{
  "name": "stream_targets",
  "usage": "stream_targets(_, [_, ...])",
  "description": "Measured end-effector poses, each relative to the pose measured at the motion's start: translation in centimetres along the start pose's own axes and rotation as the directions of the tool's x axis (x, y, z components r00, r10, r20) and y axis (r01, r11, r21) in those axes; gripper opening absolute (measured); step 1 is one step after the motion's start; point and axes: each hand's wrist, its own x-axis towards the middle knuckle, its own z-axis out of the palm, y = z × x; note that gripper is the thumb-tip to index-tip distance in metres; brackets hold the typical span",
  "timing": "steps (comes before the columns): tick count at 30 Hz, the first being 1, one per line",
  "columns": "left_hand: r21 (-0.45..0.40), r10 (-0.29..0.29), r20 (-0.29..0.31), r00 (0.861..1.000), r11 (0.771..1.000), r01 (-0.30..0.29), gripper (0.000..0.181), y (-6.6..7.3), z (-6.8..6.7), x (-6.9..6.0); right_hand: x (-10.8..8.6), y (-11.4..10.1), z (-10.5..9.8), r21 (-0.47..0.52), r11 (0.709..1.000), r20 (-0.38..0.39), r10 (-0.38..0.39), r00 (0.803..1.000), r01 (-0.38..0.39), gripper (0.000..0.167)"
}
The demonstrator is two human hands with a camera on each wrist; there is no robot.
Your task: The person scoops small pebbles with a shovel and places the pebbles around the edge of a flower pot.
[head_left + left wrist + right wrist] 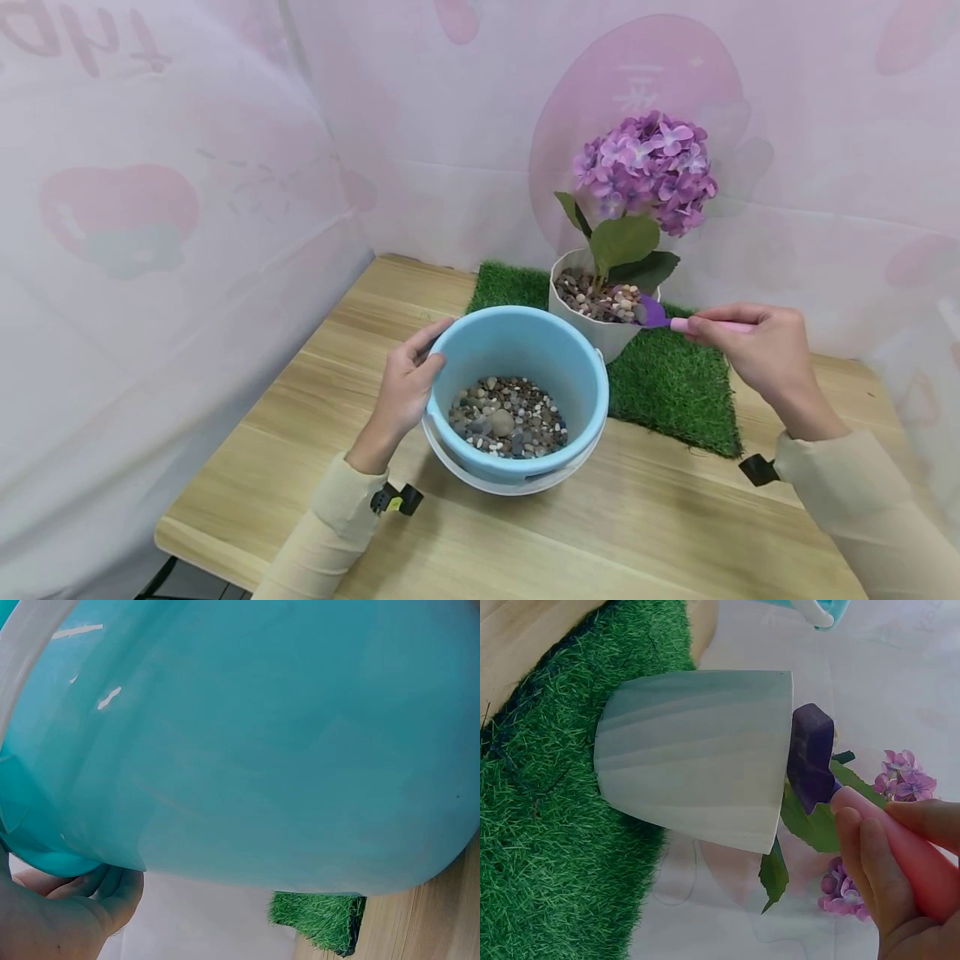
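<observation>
My left hand [406,379] grips the left rim of a light blue bucket [517,329], thumb over the edge and fingers outside. Mixed pebbles [502,422] cover the bucket's bottom. In my right hand [772,350] is a small trowel with a pink handle [900,851] and a purple blade [811,754]. The blade rests at the right rim of a white flowerpot [697,761], tilted over the stones inside. Pebbles [581,292] fill the pot around the stem of a purple hydrangea [648,171]. The left wrist view shows mostly the bucket's outer wall [262,750].
The pot stands on a green artificial grass mat [675,392] on a wooden table [300,433]. A white bucket handle [517,487] hangs along the bucket's front. Pale printed curtains [450,125] close off the back and left sides.
</observation>
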Motion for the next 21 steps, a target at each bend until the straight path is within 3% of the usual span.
stream_targets(4, [0.004, 0.006, 0.004, 1.000, 1.000, -0.006, 0.048, 0.1, -0.1, 0.0, 0.7, -0.2, -0.1, -0.016, 0.999, 0.013, 0.030, 0.999, -0.030, 0.053])
stream_targets(13, [0.005, 0.009, 0.000, 1.000, 1.000, -0.009, 0.048, 0.2, -0.3, 0.0, 3.4, -3.0, 0.2, -0.202, 0.976, 0.057, 0.088, 0.994, -0.075, 0.044])
stream_targets(16, [0.003, 0.006, -0.002, 1.000, 1.000, -0.006, 0.048, 0.1, -0.2, 0.0, 4.3, -3.5, 0.8, -0.249, 0.968, 0.046, 0.056, 0.997, -0.043, 0.036])
stream_targets(21, [0.003, 0.006, 0.000, 1.000, 1.000, -0.006, 0.048, 0.0, -0.1, -0.1, 5.4, -2.8, 1.6, -0.293, 0.956, -0.035, -0.026, 0.999, 0.015, 0.029])
